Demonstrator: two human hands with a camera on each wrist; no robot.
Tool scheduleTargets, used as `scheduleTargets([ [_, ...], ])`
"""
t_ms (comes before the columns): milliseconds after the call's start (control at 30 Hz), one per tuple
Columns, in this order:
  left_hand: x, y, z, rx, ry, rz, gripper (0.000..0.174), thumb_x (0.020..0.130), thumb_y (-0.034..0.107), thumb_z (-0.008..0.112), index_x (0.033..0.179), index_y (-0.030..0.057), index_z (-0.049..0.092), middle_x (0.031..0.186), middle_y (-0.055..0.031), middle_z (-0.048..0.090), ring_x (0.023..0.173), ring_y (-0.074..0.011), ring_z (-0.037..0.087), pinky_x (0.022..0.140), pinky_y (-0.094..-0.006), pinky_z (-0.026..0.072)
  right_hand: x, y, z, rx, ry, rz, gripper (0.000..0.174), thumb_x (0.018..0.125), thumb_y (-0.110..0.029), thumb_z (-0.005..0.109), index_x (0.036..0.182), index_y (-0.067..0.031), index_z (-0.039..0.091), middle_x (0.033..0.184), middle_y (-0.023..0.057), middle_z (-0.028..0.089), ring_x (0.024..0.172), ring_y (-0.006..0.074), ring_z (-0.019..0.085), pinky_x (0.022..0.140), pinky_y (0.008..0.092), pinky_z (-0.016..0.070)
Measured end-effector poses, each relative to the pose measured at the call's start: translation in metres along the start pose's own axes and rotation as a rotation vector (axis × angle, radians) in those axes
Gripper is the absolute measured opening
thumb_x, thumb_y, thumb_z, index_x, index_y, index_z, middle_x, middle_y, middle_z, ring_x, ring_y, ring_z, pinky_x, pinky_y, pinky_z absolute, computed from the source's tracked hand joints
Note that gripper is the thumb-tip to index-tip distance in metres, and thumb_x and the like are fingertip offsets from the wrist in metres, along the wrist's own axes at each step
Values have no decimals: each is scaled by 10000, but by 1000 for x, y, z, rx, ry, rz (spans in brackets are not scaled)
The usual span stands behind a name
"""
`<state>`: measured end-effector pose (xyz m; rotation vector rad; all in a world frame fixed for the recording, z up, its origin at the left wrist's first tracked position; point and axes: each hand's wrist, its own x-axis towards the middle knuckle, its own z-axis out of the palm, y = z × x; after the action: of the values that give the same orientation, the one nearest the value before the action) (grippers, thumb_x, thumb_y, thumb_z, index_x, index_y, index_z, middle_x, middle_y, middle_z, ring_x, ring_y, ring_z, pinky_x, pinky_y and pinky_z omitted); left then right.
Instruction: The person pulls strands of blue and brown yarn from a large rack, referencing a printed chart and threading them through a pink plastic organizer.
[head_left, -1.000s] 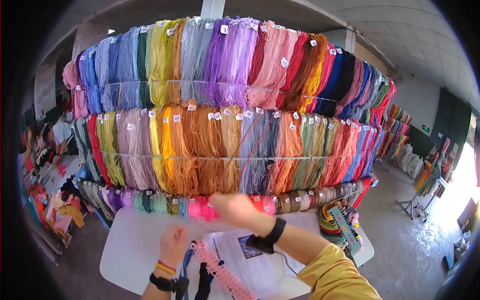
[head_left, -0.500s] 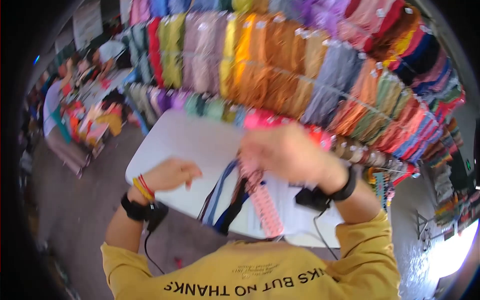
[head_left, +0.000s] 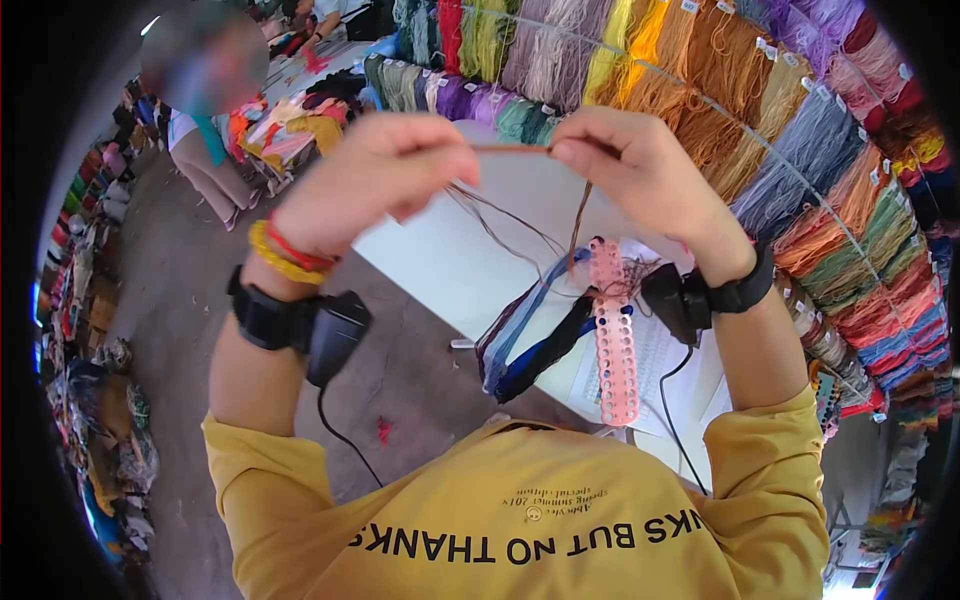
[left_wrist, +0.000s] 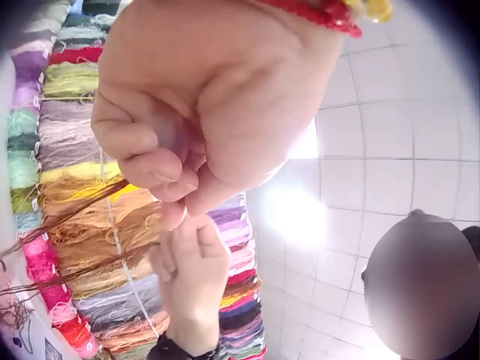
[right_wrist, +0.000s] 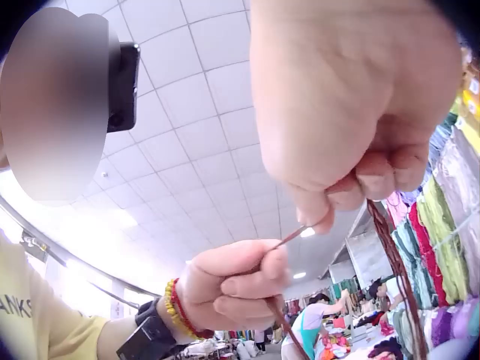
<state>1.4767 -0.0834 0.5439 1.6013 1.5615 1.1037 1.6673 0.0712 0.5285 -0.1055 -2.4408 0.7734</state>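
Observation:
A short brown thread (head_left: 512, 149) runs taut between my two raised hands, above the white table. My left hand (head_left: 365, 185) pinches one end of this stretch and my right hand (head_left: 655, 180) pinches the other, thumb against curled fingers. Loose brown strands (right_wrist: 395, 270) hang below the right hand in the right wrist view, and others trail from the left. These strands lead down to a pink thread card (head_left: 613, 350) with holes along both edges. Blue thread (head_left: 535, 312) and black thread (head_left: 545, 350) hang bunched from the card's left side.
Printed sheets lie under the card on the white table (head_left: 430, 270). Beyond it stands a rack of labelled thread skeins (head_left: 690, 60) in many colours. At the left, a person (head_left: 205, 165) stands by a table heaped with cloth (head_left: 310, 135).
My right hand has come away from the rack and both hands have risen, now with thread stretched between them. The head view has turned left and down.

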Motion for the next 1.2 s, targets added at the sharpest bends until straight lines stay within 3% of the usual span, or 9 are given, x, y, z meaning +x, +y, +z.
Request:
scheduleTargets([
  [133, -26, 2, -53, -264, 267, 161, 193, 889, 199, 482, 887, 25, 566, 553, 87, 315, 465, -12, 280, 438, -169, 216, -5, 20, -5, 320, 19, 260, 180, 892, -155, 511, 899, 0, 604, 634, -41, 466, 569, 17, 389, 518, 168, 322],
  [333, -62, 9, -127, -631, 263, 310, 215, 931, 160, 423, 986, -28, 512, 589, 53, 310, 476, -26, 291, 447, -182, 246, -9, 73, 8, 360, 51, 384, 195, 873, -179, 523, 878, -8, 617, 621, -42, 465, 547, 41, 432, 519, 190, 370],
  [567, -91, 40, -140, -560, 414, 386, 212, 941, 133, 395, 992, -51, 489, 600, 36, 295, 489, -44, 304, 474, -182, 274, 3, 97, 47, 389, 31, 479, 189, 864, -174, 528, 878, -8, 618, 640, -28, 499, 554, 55, 468, 520, 202, 396],
  [600, -95, 39, -146, -532, 309, 411, 173, 945, 129, 379, 990, -19, 456, 662, 25, 337, 517, -48, 322, 498, -189, 287, 5, 101, 53, 395, 30, 494, 187, 862, -171, 528, 874, -7, 619, 641, -25, 503, 552, 58, 471, 517, 204, 399],
  [733, -104, 46, -134, -432, 432, 239, 183, 937, 181, 408, 937, 5, 459, 704, 24, 339, 546, -42, 322, 516, -170, 301, 10, 120, 72, 352, 68, 564, 174, 836, -155, 544, 867, -2, 620, 641, -3, 523, 536, 71, 484, 506, 213, 407],
  [833, -108, 50, -132, -361, 318, 240, 199, 929, 200, 428, 928, 4, 460, 716, 17, 344, 556, -43, 330, 520, -163, 305, 10, 153, 82, 271, 111, 603, 168, 809, -149, 561, 852, 1, 623, 643, 17, 553, 534, 85, 503, 515, 223, 422],
  [933, -102, 49, -118, -147, 386, 181, 220, 915, 223, 459, 933, 12, 519, 722, 39, 405, 579, -24, 366, 521, -156, 314, 5, 195, 97, 144, -19, 547, 214, 783, -141, 584, 958, -22, 610, 773, 74, 607, 531, 106, 519, 539, 242, 445],
  [1033, -83, 39, -86, 116, 429, 90, 224, 881, 253, 515, 928, 47, 589, 731, 57, 503, 582, -17, 417, 485, -160, 307, 14, 134, 105, 131, 17, 398, 359, 777, -60, 558, 1131, -17, 516, 978, 86, 572, 559, 98, 502, 542, 234, 447],
  [1200, -35, 21, -25, 79, 124, 90, 199, 865, 218, 536, 862, 33, 610, 643, 37, 514, 538, -24, 402, 471, -181, 305, 42, -14, 102, 879, -308, 126, 668, 749, -91, 582, 1337, -127, 267, 1158, 96, 486, 698, 111, 544, 590, 248, 468],
])
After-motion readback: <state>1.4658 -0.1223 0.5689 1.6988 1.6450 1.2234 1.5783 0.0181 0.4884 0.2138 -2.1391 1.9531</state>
